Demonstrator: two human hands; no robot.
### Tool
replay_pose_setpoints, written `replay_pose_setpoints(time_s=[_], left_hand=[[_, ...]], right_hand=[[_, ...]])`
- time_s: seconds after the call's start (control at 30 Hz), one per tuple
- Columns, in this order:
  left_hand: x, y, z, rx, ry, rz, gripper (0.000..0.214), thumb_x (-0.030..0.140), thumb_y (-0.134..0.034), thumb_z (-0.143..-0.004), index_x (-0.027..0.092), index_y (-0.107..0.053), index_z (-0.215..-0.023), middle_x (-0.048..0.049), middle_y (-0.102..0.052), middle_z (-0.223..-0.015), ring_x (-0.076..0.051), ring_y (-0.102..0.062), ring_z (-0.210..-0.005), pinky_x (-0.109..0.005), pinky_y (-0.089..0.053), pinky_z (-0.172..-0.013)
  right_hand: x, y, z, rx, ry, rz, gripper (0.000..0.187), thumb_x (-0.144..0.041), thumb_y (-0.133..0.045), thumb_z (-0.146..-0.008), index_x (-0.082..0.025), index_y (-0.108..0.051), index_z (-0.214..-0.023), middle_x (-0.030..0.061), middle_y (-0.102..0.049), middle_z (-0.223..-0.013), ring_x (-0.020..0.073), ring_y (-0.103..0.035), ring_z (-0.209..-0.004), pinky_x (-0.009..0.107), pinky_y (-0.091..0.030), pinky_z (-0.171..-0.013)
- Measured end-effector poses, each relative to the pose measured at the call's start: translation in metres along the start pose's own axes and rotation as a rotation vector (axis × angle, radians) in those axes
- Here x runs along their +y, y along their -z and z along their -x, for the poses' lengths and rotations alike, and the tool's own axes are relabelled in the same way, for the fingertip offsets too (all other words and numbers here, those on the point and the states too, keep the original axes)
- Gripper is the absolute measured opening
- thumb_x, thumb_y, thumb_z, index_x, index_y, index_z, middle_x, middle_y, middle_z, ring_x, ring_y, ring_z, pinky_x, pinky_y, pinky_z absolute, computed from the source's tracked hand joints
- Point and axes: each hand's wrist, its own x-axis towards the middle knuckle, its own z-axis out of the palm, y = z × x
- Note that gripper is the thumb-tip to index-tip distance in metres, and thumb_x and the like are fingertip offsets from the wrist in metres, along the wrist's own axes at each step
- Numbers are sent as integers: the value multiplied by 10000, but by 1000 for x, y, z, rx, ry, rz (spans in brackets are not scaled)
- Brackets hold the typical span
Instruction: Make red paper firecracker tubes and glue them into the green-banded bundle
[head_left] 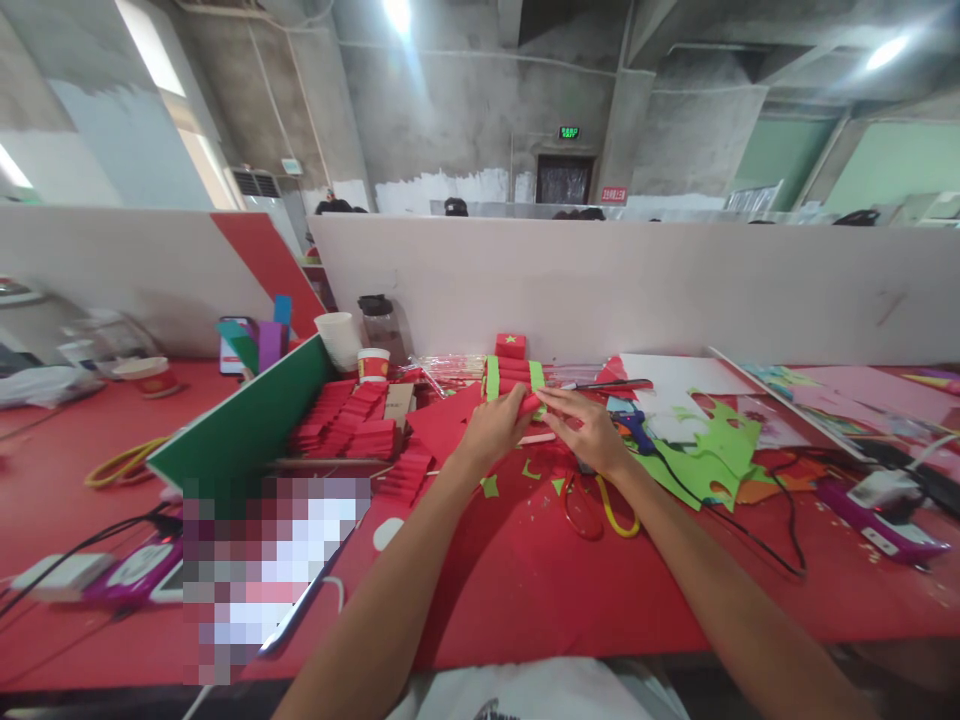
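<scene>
My left hand [495, 428] is closed around the near end of a bundle of red paper rolls [511, 382] bound by two green paper bands, lying on the red table [525, 580]. My right hand [589, 428] rests beside it with fingers stretched out flat, fingertips touching the same end of the bundle. A small red box with a yellow star [510, 345] stands just behind the bundle. Scissors with red and yellow handles [600, 505] lie under my right wrist.
Stacks of folded red paper [352, 420] sit left of the bundle beside a green board [240, 425]. Green paper offcuts [705, 450], cables and a purple glue gun [877, 515] lie to the right. Cups [339, 340] and a white partition [637, 290] stand behind.
</scene>
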Motion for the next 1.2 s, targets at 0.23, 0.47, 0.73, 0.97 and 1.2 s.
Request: replay_pose_setpoints(time_s=[0.23,0.47,0.73,0.97,1.2], left_hand=[[2,3,0,1,62,14,233,407,-369,-993,235,-444,-1131,-96,-701,-1018,-271,-680,-950,-272,-421,-692],[1,0,0,-19,22,-48,223,398,-393,-984,241,-435,-1135,-109,-693,-1076,-287,-677,-956,-296,-443,-729],[0,-2,-1,-16,5,-93,254,425,-370,-989,235,-423,-1148,-111,-704,-1028,-302,-685,-933,-310,-453,-719],[0,-1,-1,-34,53,-87,226,398,-394,-984,237,-429,-1138,-106,-703,-1049,-286,-679,-963,-305,-452,-740],[-4,-3,-2,-8,97,-60,259,423,-350,-997,239,-431,-1159,-98,-700,-1049,-278,-678,-965,-310,-455,-758]], right_hand=[[0,1,1,19,33,37,302,-303,-550,-947,-301,-691,-1214,33,-682,-1258,226,-623,-1177,425,-480,-1047],[3,0,1,20,113,193,354,-308,-544,-956,-271,-626,-1299,59,-683,-1240,229,-623,-1152,413,-493,-1023],[6,0,1,-62,151,353,411,-280,-516,-968,-279,-567,-1376,58,-650,-1297,247,-601,-1175,424,-485,-1040],[4,-1,1,-80,193,411,352,-268,-512,-968,-256,-636,-1297,76,-653,-1283,246,-619,-1125,416,-510,-990],[5,-1,1,-45,272,450,285,-254,-530,-961,-248,-689,-1198,62,-676,-1240,231,-644,-1052,398,-545,-927]])
